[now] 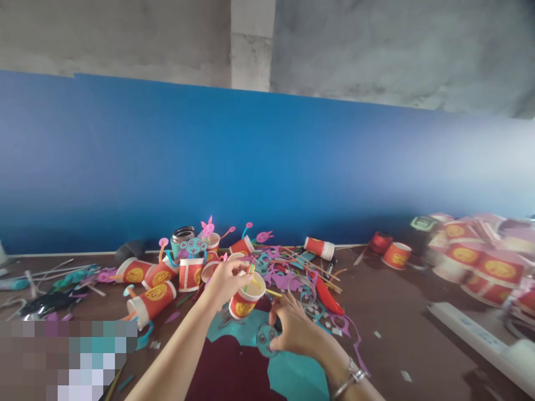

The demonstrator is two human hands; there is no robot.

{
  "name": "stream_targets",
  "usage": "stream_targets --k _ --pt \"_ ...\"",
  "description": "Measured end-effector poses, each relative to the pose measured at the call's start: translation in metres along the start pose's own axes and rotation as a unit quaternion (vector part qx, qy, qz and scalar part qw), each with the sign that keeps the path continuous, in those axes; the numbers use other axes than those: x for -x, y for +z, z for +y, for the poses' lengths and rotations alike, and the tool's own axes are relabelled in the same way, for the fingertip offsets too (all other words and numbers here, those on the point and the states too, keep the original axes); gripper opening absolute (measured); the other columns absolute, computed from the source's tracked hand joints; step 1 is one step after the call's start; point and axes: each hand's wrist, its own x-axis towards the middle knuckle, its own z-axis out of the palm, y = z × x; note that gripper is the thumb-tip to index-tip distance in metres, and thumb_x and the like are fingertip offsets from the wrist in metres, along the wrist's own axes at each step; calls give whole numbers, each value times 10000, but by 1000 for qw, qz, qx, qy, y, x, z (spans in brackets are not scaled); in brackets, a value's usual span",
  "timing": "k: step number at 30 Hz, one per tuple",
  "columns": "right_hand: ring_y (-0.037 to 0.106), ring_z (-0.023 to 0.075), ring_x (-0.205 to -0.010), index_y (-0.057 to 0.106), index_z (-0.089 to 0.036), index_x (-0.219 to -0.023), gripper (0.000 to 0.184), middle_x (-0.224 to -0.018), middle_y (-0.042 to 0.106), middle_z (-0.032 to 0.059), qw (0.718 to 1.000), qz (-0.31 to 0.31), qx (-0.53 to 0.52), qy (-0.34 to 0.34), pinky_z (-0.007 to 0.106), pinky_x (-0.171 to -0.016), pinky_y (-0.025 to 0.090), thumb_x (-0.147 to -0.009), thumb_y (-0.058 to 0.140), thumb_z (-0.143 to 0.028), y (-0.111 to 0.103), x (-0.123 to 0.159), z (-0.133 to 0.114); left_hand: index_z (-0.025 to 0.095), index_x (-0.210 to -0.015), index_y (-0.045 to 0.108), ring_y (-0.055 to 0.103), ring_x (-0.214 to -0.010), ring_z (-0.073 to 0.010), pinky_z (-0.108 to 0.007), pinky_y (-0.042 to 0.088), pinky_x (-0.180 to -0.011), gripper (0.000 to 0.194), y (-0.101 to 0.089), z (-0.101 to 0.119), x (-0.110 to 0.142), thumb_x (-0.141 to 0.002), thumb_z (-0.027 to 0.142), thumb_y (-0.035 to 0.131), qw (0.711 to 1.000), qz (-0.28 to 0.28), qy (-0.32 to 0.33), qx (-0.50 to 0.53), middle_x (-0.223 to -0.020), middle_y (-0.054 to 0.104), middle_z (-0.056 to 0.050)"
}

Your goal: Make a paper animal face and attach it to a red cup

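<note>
one red cup (244,308) — left hand (225,282) bunched at rim, grip unclear, right hand (295,324) beside it, loosely spread

Spread on the table (384,345) before a partition (251,161), with cups (156,294) toward the far edge's left, paper cutouts (286,278) mid-edge, piled cups (499,270) right, and a held cup (243,306) in front.

Packed tight on the left, the brown counter (376,362) had red paper cups (154,302) toppled on their sides, with purple paper offcuts (286,278) strewn through the middle! A turquoise sheet (303,373) lay flat in front, while a nested row of cups (317,247) rested sideways farther back. Over on the right, a long white bar (472,331) lay before a blurred cup pile (495,264).
</note>
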Motion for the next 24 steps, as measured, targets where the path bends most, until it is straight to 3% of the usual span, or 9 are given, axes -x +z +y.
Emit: stream_targets --k 3,5,7,9,11,13,17,24 --pt "532 219 -873 630 -193 -622 90 -810 594 27 999 -21 -35 23 358 -799 416 -552 682 -174 -9 -3 2 151 -748 691 580 -658 -159 -246 414 -607 224 0 -5 -4 -575 294 686 998 0 -28 62 -678 643 -11" --pt "537 161 -705 627 -184 -594 42 -693 586 0 991 -74 -101 49 275 -662 424 -579 662 -168 -18 -5 8 142 -739 687 571 -617 -154 -245 406 -578 259 -2 -6 -6 -545 310 721 994 0 -52 92 -625 624 -4" --pt "498 113 -561 620 -176 -612 60 -575 552 -37 963 -155 -206 79 214 -538 381 -585 673 -186 -28 -6 14 138 -730 686 562 -593 -150 -243 397 -562 281 -3 -7 -7 -527 324 740 991 0 -71 110 -584 603 6" --pt "483 89 -521 607 -172 -651 118 -554 546 -54 922 -201 -321 81 192 -509 361 -583 698 -206 -39 -7 16 135 -708 687 565 -612 -151 -243 400 -579 266 -3 -7 -6 -525 319 745 991 -7 -72 111 -590 606 4" --pt "481 77 -510 593 -173 -691 141 -559 546 -59 896 -166 -404 83 182 -502 361 -611 693 -230 -48 -9 12 132 -690 691 565 -633 -148 -241 400 -601 235 2 -9 -6 -533 301 735 992 -33 -62 103 -615 620 -1" --pt "482 72 -494 574 -175 -707 146 -563 540 -59 890 -95 -438 85 180 -488 366 -646 676 -260 -54 -15 4 130 -679 692 543 -601 -134 -238 388 -585 206 10 -14 -6 -545 284 717 991 -68 -58 97 -601 615 3" --pt "481 64 -408 535 -178 -714 153 -545 525 -66 907 14 -415 73 183 -426 349 -700 629 -298 -58 -35 -13 118 -621 687 488 -524 -116 -238 371 -539 181 29 -29 -7 -556 286 699 985 -112 -67 111 -517 566 12" --pt "575 99 -460 508 -181 -737 104 -594 546 -58 921 84 -377 44 201 -444 408 -702 591 -232 -46 -61 -7 124 -694 709 544 -566 -151 -256 411 -575 234 32 -33 -7 -562 317 705 983 -116 -75 122 -510 586 5"
